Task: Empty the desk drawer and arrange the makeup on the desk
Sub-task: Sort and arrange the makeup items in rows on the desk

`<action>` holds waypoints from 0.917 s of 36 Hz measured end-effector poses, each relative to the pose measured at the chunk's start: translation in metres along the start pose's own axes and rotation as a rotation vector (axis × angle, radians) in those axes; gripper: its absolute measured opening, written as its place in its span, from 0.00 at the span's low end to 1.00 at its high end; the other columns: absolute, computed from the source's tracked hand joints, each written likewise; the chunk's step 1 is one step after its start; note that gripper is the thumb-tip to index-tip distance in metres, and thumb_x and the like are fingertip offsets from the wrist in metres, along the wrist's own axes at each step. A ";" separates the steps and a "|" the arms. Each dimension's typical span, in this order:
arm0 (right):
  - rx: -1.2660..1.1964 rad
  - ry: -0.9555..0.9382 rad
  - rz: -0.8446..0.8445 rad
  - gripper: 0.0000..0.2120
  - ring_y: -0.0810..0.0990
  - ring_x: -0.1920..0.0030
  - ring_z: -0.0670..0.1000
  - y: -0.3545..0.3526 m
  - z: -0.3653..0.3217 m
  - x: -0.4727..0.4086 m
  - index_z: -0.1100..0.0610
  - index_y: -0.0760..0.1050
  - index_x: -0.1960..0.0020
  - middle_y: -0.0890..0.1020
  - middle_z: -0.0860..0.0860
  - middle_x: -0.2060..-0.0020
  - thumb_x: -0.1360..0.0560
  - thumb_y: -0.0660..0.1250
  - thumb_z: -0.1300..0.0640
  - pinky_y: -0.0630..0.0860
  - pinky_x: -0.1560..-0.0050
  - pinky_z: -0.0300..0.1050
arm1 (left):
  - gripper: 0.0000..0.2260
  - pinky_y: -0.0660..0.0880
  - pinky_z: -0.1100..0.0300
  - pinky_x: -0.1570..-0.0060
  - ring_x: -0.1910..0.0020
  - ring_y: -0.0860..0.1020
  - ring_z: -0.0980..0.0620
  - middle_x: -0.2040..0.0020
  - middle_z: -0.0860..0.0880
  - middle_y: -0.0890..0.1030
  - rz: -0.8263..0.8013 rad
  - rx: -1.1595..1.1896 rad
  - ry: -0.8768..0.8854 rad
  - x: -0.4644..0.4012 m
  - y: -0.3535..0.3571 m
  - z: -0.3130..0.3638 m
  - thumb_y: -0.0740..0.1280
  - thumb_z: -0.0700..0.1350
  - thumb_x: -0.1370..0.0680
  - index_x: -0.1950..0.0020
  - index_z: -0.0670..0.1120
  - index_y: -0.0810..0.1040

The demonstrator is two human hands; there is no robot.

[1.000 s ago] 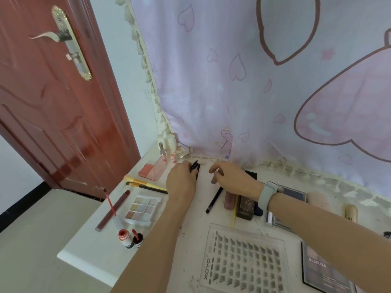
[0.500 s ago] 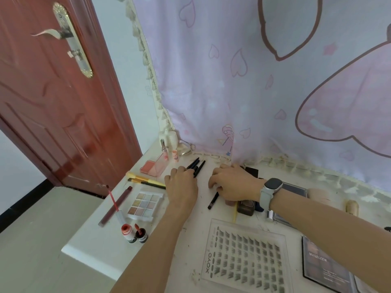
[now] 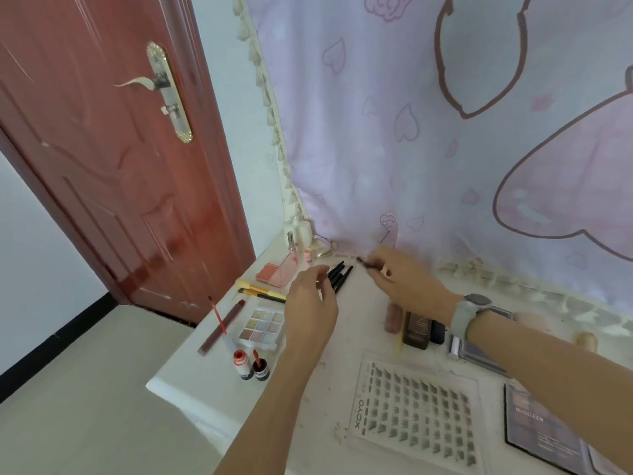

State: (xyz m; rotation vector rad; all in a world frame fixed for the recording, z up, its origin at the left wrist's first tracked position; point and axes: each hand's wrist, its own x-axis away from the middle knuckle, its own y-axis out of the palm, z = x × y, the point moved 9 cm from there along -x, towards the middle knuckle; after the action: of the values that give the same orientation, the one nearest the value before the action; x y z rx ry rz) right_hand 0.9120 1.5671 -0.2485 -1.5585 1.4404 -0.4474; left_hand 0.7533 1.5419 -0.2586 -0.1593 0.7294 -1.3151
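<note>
The white desk [image 3: 191, 382] holds makeup laid out along its left side. A small bunch of black pencils [image 3: 338, 276] lies side by side near the back. My left hand [image 3: 310, 305] hovers just left of them, fingers loosely curled and holding nothing I can see. My right hand [image 3: 407, 281] is lifted a little above the desk behind the bunch and pinches a thin dark pencil [image 3: 363, 262], which is blurred. To the left lie a pink blush compact [image 3: 274, 274], two yellow brushes [image 3: 260, 291] and an eyeshadow palette [image 3: 262, 325].
Two open lip gloss pots [image 3: 251, 365], a red wand [image 3: 219, 317] and a maroon pencil [image 3: 222, 325] sit near the left edge. A lash tray [image 3: 414, 413], brown compact [image 3: 418, 329] and dark palette [image 3: 541, 423] lie in front. Small bottles [image 3: 301, 231] stand at the curtain. A red door [image 3: 102, 166] is at left.
My right hand has picked up the loose black pencil that lay on the desk and raised it toward the back. My left hand has drawn back off the pencil bunch.
</note>
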 end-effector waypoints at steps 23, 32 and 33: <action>-0.813 0.374 0.190 0.05 0.79 0.67 0.50 -0.042 -0.005 0.079 0.57 0.77 0.58 0.83 0.54 0.68 0.24 0.66 0.62 0.75 0.59 0.43 | 0.09 0.64 0.69 0.69 0.69 0.71 0.64 0.66 0.58 0.72 -0.363 0.065 0.220 0.055 0.029 0.052 0.58 0.44 0.19 0.47 0.46 0.78; -0.749 0.358 0.152 0.07 0.77 0.73 0.43 -0.041 -0.007 0.081 0.66 0.76 0.56 0.81 0.56 0.72 0.23 0.62 0.64 0.74 0.66 0.31 | 0.09 0.60 0.64 0.74 0.74 0.69 0.59 0.75 0.55 0.69 -0.312 -0.001 0.205 0.053 0.029 0.047 0.60 0.49 0.20 0.49 0.51 0.79; -0.749 0.373 0.140 0.07 0.77 0.72 0.43 -0.038 -0.004 0.081 0.65 0.76 0.57 0.81 0.54 0.72 0.23 0.62 0.64 0.74 0.65 0.34 | 0.09 0.60 0.65 0.74 0.74 0.69 0.59 0.74 0.55 0.69 -0.333 -0.005 0.184 0.053 0.031 0.043 0.60 0.50 0.20 0.49 0.52 0.79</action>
State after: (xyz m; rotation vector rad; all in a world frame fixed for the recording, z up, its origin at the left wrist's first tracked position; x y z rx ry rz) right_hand 0.9503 1.4867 -0.2409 -1.9965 2.1536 -0.1072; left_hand 0.8069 1.4898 -0.2615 -0.1699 0.8887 -1.6609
